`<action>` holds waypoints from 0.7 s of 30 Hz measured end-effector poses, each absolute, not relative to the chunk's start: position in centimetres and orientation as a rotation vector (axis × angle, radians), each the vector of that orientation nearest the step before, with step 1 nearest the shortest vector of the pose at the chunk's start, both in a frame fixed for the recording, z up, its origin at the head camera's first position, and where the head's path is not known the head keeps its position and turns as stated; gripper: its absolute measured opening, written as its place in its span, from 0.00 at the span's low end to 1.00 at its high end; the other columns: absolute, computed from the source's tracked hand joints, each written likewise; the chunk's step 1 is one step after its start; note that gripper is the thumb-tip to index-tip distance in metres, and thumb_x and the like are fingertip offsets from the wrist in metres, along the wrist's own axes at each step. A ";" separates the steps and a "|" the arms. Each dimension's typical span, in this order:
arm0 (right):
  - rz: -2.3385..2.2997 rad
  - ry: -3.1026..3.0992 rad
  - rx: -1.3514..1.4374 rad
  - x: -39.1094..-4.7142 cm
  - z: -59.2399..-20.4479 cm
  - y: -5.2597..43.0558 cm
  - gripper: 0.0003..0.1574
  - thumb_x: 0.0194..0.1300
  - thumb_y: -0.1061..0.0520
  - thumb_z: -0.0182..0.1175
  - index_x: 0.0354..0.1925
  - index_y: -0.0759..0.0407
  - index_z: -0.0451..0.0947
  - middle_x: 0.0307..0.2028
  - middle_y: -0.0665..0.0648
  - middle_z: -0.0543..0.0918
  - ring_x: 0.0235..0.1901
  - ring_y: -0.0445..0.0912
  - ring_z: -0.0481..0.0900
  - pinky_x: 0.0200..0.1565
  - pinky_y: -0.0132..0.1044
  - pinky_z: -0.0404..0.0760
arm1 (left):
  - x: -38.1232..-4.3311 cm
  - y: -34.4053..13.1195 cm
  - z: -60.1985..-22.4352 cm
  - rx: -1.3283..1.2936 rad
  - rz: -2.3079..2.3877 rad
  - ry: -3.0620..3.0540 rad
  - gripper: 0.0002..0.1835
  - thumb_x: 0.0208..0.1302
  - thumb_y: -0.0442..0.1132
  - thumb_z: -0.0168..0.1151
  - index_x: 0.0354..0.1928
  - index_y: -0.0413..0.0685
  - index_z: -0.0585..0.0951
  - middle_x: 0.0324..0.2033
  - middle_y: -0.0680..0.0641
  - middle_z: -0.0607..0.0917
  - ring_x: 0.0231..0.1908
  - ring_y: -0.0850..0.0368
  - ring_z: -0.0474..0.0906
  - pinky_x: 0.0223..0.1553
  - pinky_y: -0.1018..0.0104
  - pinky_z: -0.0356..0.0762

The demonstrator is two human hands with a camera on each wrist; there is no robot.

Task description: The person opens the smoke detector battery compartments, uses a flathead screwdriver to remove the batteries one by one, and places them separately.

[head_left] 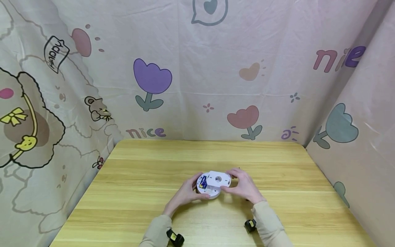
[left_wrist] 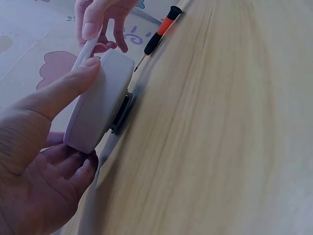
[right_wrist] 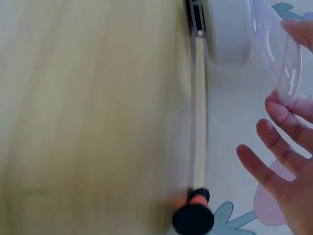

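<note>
My left hand (head_left: pixel 186 192) grips a round white smoke detector (left_wrist: pixel 100 103) by its rim, thumb on one side and fingers on the other. A blue-and-yellow label (head_left: pixel 203 182) shows on its upward face. Between thumb and fingertips my right hand (head_left: pixel 243 185) pinches the edge of a flat white mounting plate (right_wrist: pixel 283 54) with a round hole in its middle. The plate is tilted and overlaps part of the detector in the head view. Below the detector, a small dark part sticks out toward the table in the left wrist view.
A screwdriver (left_wrist: pixel 164 32) with an orange-and-black handle lies on the wooden table (head_left: pixel 148 164) near my right hand, mostly hidden by it in the head view. A patterned cloth (head_left: pixel 197 103) hangs behind the table and at both sides.
</note>
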State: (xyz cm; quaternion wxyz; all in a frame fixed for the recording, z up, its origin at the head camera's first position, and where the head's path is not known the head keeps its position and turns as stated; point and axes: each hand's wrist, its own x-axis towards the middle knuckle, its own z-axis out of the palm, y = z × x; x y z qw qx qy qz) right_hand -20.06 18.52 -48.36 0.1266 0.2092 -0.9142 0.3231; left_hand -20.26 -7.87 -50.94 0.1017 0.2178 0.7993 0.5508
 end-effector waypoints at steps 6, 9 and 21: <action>0.961 -2.635 0.571 -20.2 -48.4 20.0 0.35 0.42 0.48 0.83 0.49 0.56 0.85 0.42 0.50 0.86 0.40 0.44 0.81 0.43 0.43 0.86 | -20.2 -7.9 -50.9 0.645 1.629 2.356 0.56 0.51 0.41 0.80 0.74 0.27 0.56 0.73 0.26 0.62 0.73 0.33 0.62 0.75 0.45 0.61; 0.973 -2.643 0.520 -20.3 -48.4 20.8 0.34 0.43 0.49 0.82 0.49 0.57 0.84 0.42 0.51 0.86 0.40 0.45 0.81 0.43 0.44 0.86 | -20.2 -7.9 -50.9 0.643 1.623 2.365 0.56 0.51 0.41 0.80 0.74 0.27 0.56 0.73 0.26 0.63 0.73 0.32 0.62 0.74 0.44 0.62; 0.971 -2.594 0.395 -21.1 -48.7 24.0 0.32 0.45 0.51 0.81 0.48 0.59 0.84 0.38 0.52 0.85 0.36 0.46 0.79 0.37 0.35 0.81 | -20.2 -7.8 -50.9 0.618 1.599 2.394 0.56 0.50 0.42 0.80 0.74 0.28 0.58 0.72 0.27 0.63 0.72 0.33 0.63 0.74 0.45 0.63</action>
